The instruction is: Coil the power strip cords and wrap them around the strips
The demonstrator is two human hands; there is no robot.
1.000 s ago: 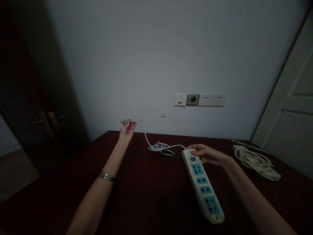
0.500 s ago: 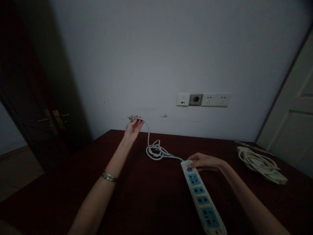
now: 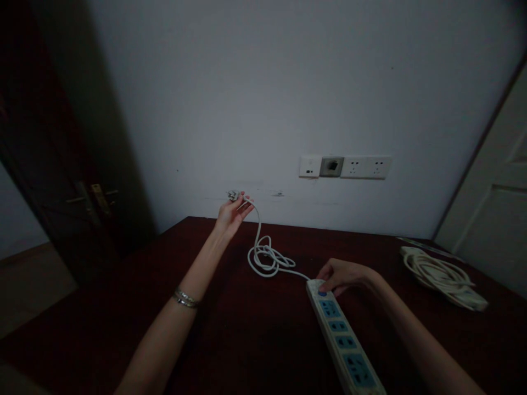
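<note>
My left hand (image 3: 233,213) is raised over the far edge of the table, fingers closed on a white plug (image 3: 233,195) whose metal pins point left. From the plug a white cord (image 3: 263,267) drops into loose loops on the tabletop and runs to a power strip (image 3: 334,326). The strip is white with blue socket panels and slants toward me; its near end is cut off by the picture. My right hand (image 3: 340,276) grips its far end, thumb on top by the blue switch, the other fingers partly hidden behind it.
A second power strip (image 3: 438,274) wound in its own cord lies at the right on the dark red table (image 3: 247,329). Wall sockets (image 3: 364,167) and switch plates sit on the wall behind. Doors stand at the left (image 3: 53,181) and right (image 3: 494,181).
My left hand has moved a little to the right with the plug. The cord loops have shifted and spread slightly. The far end of the strip sits slightly nearer to me, my right hand still on it.
</note>
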